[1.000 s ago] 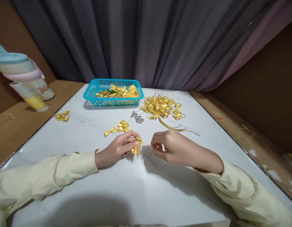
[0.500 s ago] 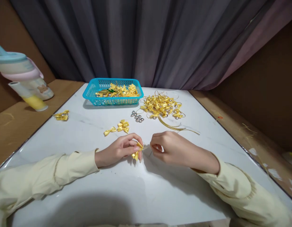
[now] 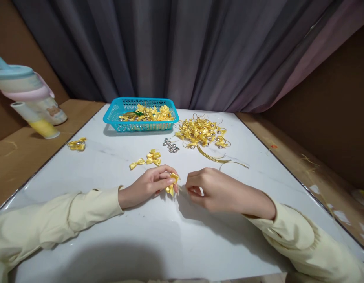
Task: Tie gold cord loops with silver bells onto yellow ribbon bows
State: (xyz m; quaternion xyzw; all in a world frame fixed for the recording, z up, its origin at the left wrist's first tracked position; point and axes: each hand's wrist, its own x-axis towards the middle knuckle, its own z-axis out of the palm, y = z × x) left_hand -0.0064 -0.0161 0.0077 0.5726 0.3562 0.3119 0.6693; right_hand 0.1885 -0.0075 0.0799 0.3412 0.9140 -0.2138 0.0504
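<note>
A yellow ribbon bow (image 3: pixel 171 185) is pinched between the thumb and fingers of my left hand (image 3: pixel 150 184), just above the white tabletop. Thin gold cord (image 3: pixel 180 188) sticks out of the bow on its right side. My right hand (image 3: pixel 213 189) is close by, fingertips pressed together in a pinch at the cord's end; its fingers partly hide what they hold. Beyond my left hand lie several loose yellow bows (image 3: pixel 153 157). Small silver bells (image 3: pixel 171 145) sit in a cluster farther back.
A blue basket (image 3: pixel 140 128) with more bows stands at the back. Right of it is a heap of corded bows (image 3: pixel 199 131), with cut gold cords (image 3: pixel 213 157) in front. One bow bundle (image 3: pixel 77 144) lies at left, near a tumbler (image 3: pixel 25 88) and a yellow-wound tube (image 3: pixel 37 121).
My right hand has shifted slightly down and stays pinched. The bow in my left hand has tilted and risen a little. The cord between the hands shows less clearly.
</note>
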